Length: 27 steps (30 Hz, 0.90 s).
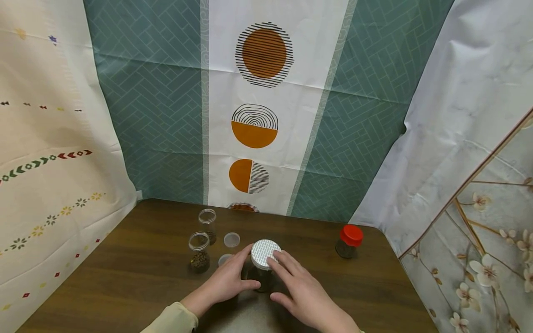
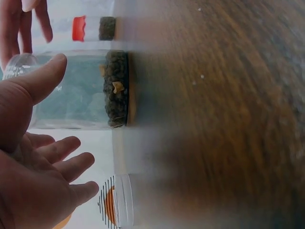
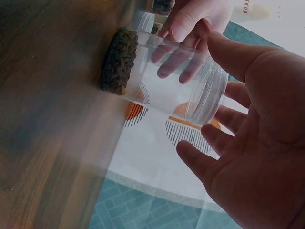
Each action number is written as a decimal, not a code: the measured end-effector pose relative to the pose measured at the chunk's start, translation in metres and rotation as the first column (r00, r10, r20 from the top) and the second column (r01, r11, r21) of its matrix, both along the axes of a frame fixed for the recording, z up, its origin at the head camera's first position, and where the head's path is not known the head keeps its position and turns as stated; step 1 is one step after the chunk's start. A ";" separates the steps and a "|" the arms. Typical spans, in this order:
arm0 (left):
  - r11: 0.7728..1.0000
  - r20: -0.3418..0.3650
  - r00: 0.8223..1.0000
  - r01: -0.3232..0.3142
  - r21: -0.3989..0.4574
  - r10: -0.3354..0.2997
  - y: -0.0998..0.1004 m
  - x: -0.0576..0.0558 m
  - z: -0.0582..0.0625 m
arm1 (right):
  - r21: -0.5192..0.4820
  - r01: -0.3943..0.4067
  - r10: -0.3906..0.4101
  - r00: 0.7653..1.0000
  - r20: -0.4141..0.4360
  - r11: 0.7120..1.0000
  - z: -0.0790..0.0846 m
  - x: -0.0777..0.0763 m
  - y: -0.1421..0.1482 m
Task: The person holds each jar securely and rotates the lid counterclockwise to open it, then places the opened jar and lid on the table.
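A clear jar (image 1: 262, 276) stands upright in front of me, its top (image 1: 262, 249) covered by a pale, patterned disc. Dark brown pellets (image 3: 119, 62) fill its bottom, with a few paler bits among them. My left hand (image 1: 226, 281) lies along the jar's left side, thumb in front and fingers extended behind. On the right, my right hand (image 1: 301, 287) has its fingertips at the edge of the top, with its thumb lower and apart from the glass. Spread fingers of that hand surround the upper end in the right wrist view.
Two lidless jars with dark contents stand at left, a nearer jar (image 1: 199, 254) and a farther jar (image 1: 208, 222). Near them lie a translucent lid (image 1: 232, 239) and another lid (image 1: 225, 260). A red-capped jar (image 1: 349, 240) stands at right. Fabric hangs behind the wooden table (image 1: 104, 277).
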<state>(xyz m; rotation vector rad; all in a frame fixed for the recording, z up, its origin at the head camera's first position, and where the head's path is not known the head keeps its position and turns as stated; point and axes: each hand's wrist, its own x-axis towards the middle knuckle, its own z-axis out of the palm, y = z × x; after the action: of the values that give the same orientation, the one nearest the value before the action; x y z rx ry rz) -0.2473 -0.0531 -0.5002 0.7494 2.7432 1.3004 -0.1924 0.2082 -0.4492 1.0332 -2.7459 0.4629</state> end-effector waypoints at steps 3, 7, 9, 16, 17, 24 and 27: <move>1.000 0.002 1.000 0.003 0.007 -0.003 0.001 0.001 0.001 | 0.000 -0.002 0.002 1.000 -0.007 1.000 0.000 0.001 -0.001; 1.000 0.000 1.000 0.004 0.010 -0.004 0.001 0.004 0.003 | 0.001 -0.006 0.006 1.000 0.002 1.000 -0.001 0.002 -0.002; 1.000 -0.002 1.000 0.003 0.011 -0.003 0.001 0.004 0.004 | 0.006 -0.007 0.007 1.000 0.007 1.000 -0.001 0.003 -0.003; 1.000 0.003 1.000 -0.005 0.009 0.005 0.002 0.005 0.003 | 0.011 -0.005 0.005 1.000 -0.002 1.000 -0.002 0.004 -0.003; 1.000 0.003 1.000 -0.005 0.009 0.005 0.002 0.005 0.002 | 0.007 -0.005 0.005 1.000 0.002 1.000 -0.002 0.004 -0.003; 1.000 0.029 1.000 -0.003 0.019 0.003 0.002 0.005 0.002 | -0.010 -0.012 0.012 1.000 0.008 1.000 -0.002 0.006 -0.004; 0.999 0.047 0.999 -0.002 0.033 0.000 0.002 0.006 0.001 | -0.007 -0.020 0.021 1.000 0.011 1.000 -0.001 0.007 -0.005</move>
<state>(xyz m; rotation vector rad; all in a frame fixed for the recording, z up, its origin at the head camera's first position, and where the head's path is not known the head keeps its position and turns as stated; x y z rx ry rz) -0.2412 -0.0510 -0.4988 0.7102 2.6928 1.3481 -0.1856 0.2030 -0.4502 1.0613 -2.7439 0.4821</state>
